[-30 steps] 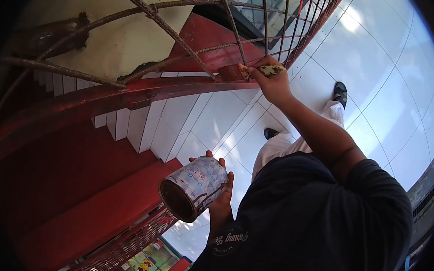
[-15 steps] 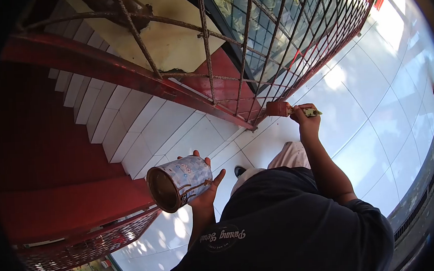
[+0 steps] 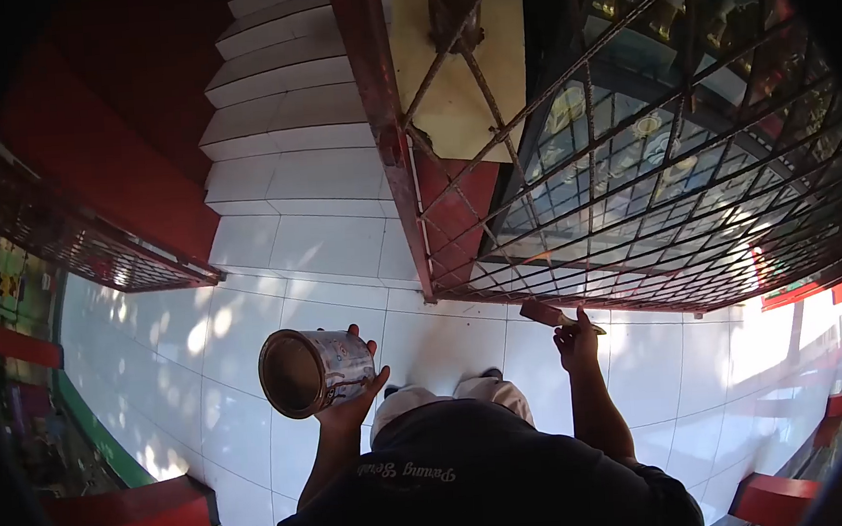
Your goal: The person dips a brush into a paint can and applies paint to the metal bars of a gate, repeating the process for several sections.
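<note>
Two hands flank the foreground: the right hand point(image 3: 578, 343), closed around the handle of the brush point(image 3: 542, 313), now holds it near the lower edge of the grille point(image 3: 590, 118), having earlier pressed it against the frame. The left hand point(image 3: 354, 404), half open, cups the can point(image 3: 343, 361) well apart from the grille.

Floor tiles point(image 3: 640, 370) glossy, smooth; grille point(image 3: 498, 135) rough, rusty metal; shirt point(image 3: 484, 500) matt cloth; can point(image 3: 336, 367) metal.

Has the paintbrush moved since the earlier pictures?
Yes, away from the red post: first the paintbrush overlapped its lower end; now it is off to the right, by the bottom edge of the grille.
</note>
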Demonstrator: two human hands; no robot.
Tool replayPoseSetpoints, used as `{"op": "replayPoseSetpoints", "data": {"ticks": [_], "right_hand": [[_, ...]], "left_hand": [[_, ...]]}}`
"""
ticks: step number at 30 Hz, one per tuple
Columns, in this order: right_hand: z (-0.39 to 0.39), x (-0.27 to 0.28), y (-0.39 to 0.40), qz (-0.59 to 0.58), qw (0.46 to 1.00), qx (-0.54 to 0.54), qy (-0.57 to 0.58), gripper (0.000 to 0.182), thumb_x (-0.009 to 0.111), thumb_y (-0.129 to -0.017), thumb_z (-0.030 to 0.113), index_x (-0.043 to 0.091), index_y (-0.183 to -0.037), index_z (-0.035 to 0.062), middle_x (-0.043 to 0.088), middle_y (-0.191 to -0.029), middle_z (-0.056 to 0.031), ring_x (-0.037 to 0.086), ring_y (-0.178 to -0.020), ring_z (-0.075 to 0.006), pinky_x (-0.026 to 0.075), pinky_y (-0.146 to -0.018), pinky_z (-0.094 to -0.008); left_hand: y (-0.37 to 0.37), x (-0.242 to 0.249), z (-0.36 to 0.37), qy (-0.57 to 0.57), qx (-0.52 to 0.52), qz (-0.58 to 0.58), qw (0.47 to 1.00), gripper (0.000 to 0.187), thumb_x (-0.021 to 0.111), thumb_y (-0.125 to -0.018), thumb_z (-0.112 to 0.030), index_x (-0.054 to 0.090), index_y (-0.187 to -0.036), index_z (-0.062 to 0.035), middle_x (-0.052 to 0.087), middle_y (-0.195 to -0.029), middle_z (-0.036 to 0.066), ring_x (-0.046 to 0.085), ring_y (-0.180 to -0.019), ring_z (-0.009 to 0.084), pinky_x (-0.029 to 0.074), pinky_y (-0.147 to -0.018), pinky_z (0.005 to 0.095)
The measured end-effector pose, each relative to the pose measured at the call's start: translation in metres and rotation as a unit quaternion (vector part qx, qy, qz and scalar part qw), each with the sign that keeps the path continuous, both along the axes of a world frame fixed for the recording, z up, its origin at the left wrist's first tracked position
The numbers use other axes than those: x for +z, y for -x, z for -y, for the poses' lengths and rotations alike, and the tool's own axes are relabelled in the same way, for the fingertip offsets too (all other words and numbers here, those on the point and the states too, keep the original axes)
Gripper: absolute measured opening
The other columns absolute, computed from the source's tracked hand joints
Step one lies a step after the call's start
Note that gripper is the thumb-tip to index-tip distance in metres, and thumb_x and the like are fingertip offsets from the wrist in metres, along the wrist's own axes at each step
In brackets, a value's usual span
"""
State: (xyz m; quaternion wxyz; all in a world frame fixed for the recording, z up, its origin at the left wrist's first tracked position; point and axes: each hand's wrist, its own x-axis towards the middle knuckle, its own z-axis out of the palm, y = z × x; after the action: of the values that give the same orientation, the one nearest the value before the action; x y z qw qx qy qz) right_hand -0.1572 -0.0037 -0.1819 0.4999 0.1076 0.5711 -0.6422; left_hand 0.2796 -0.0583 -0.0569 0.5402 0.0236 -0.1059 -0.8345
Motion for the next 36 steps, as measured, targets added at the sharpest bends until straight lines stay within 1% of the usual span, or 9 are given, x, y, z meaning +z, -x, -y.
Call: {"op": "replayPoseSetpoints", "data": {"ticks": [2, 4, 8, 16, 18, 23, 26, 28, 36], "right_hand": [[0.007, -0.008, -0.008, 0.034, 0.999, 0.014, -0.015, 0.033, 0.061, -0.095, 0.038, 0.054, -0.093, 0.006, 0.052, -0.067, -0.004, 0.054, -0.059, -0.0194, 0.047, -0.058, -0.0318], [0.011, -0.022, -0.019, 0.039, 0.999, 0.02, 0.003, 0.036, 0.067, -0.09, 0.043, 0.055, -0.085, 0.0089, 0.054, -0.07, -0.0041, 0.055, -0.063, -0.0197, 0.046, -0.063, -0.031], [0.017, -0.015, -0.029, 0.04, 0.998, 0.03, 0.047, 0.03, 0.065, -0.092, 0.039, 0.055, -0.088, 0.0108, 0.051, -0.069, -0.0026, 0.053, -0.065, -0.0194, 0.047, -0.068, -0.0343], [-0.055, 0.017, -0.027, -0.025, 0.994, -0.097, 0.038, 0.036, 0.067, -0.091, 0.039, 0.056, -0.099, 0.0058, 0.057, -0.087, -0.0051, 0.055, -0.074, -0.0162, 0.046, -0.066, -0.0274], [-0.077, 0.018, -0.037, -0.051, 0.992, -0.113, 0.022, 0.041, 0.063, -0.094, 0.041, 0.053, -0.099, 0.0017, 0.054, -0.082, -0.0045, 0.053, -0.072, -0.014, 0.043, -0.058, -0.0236], [-0.108, -0.024, -0.049, -0.016, 0.989, -0.142, -0.027, 0.043, 0.066, -0.09, 0.049, 0.059, -0.084, 0.0066, 0.058, -0.067, -0.0046, 0.057, -0.06, -0.0151, 0.05, -0.058, -0.0237], [-0.077, -0.03, -0.053, 0.006, 0.989, -0.132, -0.065, 0.044, 0.059, -0.096, 0.044, 0.059, -0.089, 0.0009, 0.054, -0.083, -0.008, 0.051, -0.074, -0.014, 0.047, -0.06, -0.0208], [-0.045, -0.035, -0.047, 0.004, 0.996, -0.064, -0.056, 0.045, 0.066, -0.09, 0.05, 0.061, -0.082, 0.006, 0.058, -0.07, -0.0058, 0.056, -0.065, -0.0152, 0.05, -0.06, -0.0254], [0.055, 0.027, -0.045, -0.068, 0.997, -0.042, -0.007, 0.038, 0.063, -0.093, 0.046, 0.058, -0.087, 0.0096, 0.056, -0.072, -0.0019, 0.054, -0.069, -0.0164, 0.045, -0.069, -0.0301]], "left_hand": [[-0.003, 0.008, -0.014, -0.035, 0.034, -0.028, 0.998, 0.065, 0.048, -0.092, -0.061, 0.037, -0.147, -0.0268, 0.031, -0.156, 0.009, 0.034, -0.14, 0.0367, 0.026, -0.109, 0.0671], [-0.017, 0.016, -0.026, -0.029, 0.05, -0.016, 0.998, 0.067, 0.051, -0.091, -0.061, 0.038, -0.146, -0.025, 0.032, -0.156, 0.008, 0.034, -0.14, 0.0371, 0.028, -0.109, 0.0677], [-0.046, 0.016, -0.037, 0.012, 0.079, -0.007, 0.997, 0.071, 0.052, -0.09, -0.061, 0.037, -0.147, -0.0222, 0.03, -0.157, 0.008, 0.033, -0.141, 0.0367, 0.029, -0.109, 0.0677], [-0.103, 0.02, -0.044, -0.002, 0.088, -0.023, 0.996, 0.072, 0.044, -0.093, -0.063, 0.031, -0.151, -0.0215, 0.024, -0.159, 0.007, 0.025, -0.146, 0.0324, 0.027, -0.111, 0.0636], [-0.117, 0.019, -0.041, -0.003, 0.08, -0.02, 0.997, 0.072, 0.045, -0.093, -0.063, 0.031, -0.151, -0.0217, 0.024, -0.159, 0.007, 0.024, -0.146, 0.0324, 0.027, -0.111, 0.0635], [-0.138, 0.002, -0.015, -0.009, 0.101, -0.007, 0.995, 0.07, 0.049, -0.093, -0.058, 0.032, -0.15, -0.0225, 0.023, -0.16, 0.008, 0.026, -0.146, 0.0327, 0.027, -0.11, 0.0646], [-0.132, 0.01, 0.002, -0.039, 0.138, -0.01, 0.99, 0.069, 0.048, -0.093, -0.057, 0.031, -0.15, -0.0225, 0.023, -0.16, 0.007, 0.026, -0.146, 0.0324, 0.028, -0.109, 0.0632], [-0.125, 0.014, 0.009, -0.023, 0.139, -0.015, 0.99, 0.068, 0.046, -0.094, -0.057, 0.031, -0.151, -0.0223, 0.022, -0.161, 0.007, 0.027, -0.146, 0.032, 0.027, -0.109, 0.0626], [-0.116, 0.023, 0.042, -0.027, 0.115, -0.009, 0.993, 0.067, 0.043, -0.095, -0.059, 0.033, -0.15, -0.0224, 0.024, -0.16, 0.008, 0.028, -0.145, 0.0322, 0.026, -0.11, 0.0629]]}}
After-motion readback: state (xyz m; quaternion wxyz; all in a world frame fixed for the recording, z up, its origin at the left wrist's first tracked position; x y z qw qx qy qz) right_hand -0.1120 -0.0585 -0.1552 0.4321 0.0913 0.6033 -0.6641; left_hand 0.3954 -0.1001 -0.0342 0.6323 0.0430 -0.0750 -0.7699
